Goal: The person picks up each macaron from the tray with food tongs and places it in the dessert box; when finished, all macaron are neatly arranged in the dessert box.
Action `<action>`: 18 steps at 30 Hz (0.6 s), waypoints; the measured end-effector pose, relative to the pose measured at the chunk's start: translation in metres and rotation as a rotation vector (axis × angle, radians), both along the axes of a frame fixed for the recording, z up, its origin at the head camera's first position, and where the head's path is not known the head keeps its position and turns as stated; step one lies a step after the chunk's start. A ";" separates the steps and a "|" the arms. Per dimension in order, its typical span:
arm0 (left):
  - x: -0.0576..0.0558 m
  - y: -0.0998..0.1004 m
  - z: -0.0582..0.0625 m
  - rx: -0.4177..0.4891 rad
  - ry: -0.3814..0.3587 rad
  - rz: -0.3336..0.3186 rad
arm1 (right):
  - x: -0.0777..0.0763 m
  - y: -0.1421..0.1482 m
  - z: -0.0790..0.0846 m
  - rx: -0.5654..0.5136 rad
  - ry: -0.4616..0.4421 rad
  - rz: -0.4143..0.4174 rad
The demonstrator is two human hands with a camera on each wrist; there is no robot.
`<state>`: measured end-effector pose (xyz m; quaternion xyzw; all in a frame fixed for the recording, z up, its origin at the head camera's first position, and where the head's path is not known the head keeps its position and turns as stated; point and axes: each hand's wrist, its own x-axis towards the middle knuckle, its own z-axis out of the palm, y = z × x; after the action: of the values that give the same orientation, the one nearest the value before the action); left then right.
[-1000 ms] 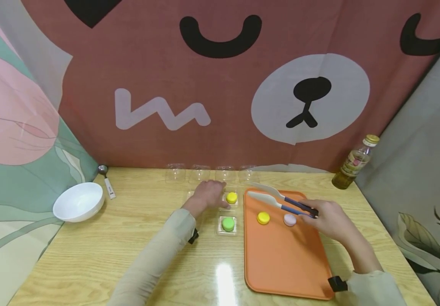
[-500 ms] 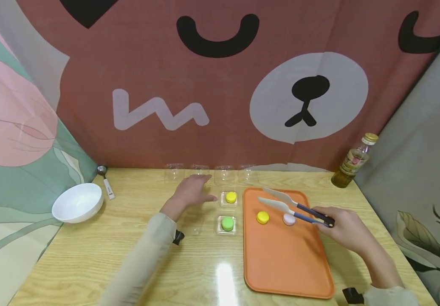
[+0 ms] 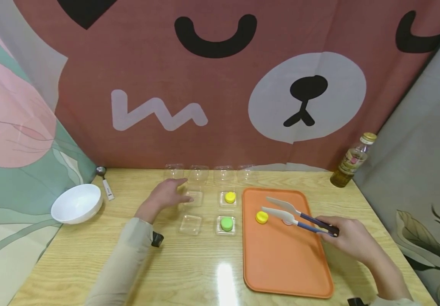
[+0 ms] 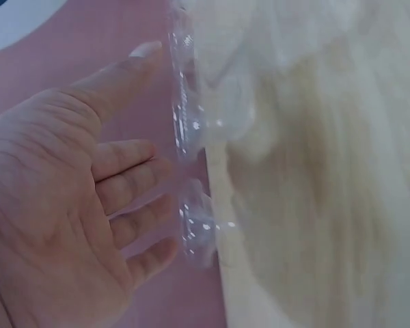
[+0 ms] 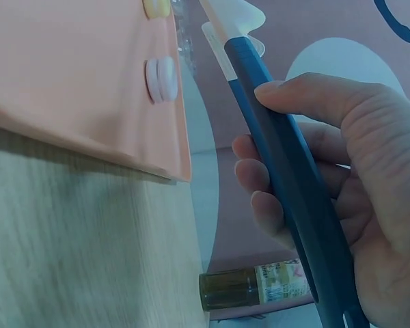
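My left hand [image 3: 170, 192] hovers open over the wooden table, just left of an empty clear cup [image 3: 195, 197]; the left wrist view shows its palm [image 4: 68, 205] bare beside clear plastic cups [image 4: 191, 137]. My right hand [image 3: 338, 233] grips blue-handled tongs [image 3: 294, 214], whose white tips stand apart above the orange tray [image 3: 281, 263]. A yellow macaron [image 3: 261, 217] lies on the tray. A pink macaron [image 5: 160, 78] lies there too, mostly hidden under a tong tip in the head view. Clear cups hold a yellow macaron [image 3: 229, 197] and a green macaron [image 3: 226, 223].
Another empty clear cup [image 3: 190, 224] sits in front of the left hand. Several clear lids [image 3: 198, 172] line the back edge. A white bowl [image 3: 76, 203] and a spoon [image 3: 105, 183] lie far left. An oil bottle [image 3: 351, 161] stands at the back right by the curtain.
My left hand has drawn leftward from the yellow macaron's cup, uncovering two empty cups. My right hand has pulled the tongs back right, their tips now over the pink macaron.
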<state>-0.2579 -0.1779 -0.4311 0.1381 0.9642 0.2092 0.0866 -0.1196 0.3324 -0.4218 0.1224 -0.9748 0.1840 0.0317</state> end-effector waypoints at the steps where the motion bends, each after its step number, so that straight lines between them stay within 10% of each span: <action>1: 0.000 -0.003 -0.002 0.014 -0.009 0.002 | 0.001 0.000 0.000 -0.002 -0.004 -0.001; 18: 0.001 -0.027 -0.029 0.239 -0.159 -0.002 | 0.007 -0.002 -0.008 -0.013 -0.129 0.011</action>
<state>-0.2573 -0.2049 -0.4600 0.1314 0.9225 0.3326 0.1456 -0.1123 0.3300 -0.4301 0.1152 -0.9729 0.1978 -0.0315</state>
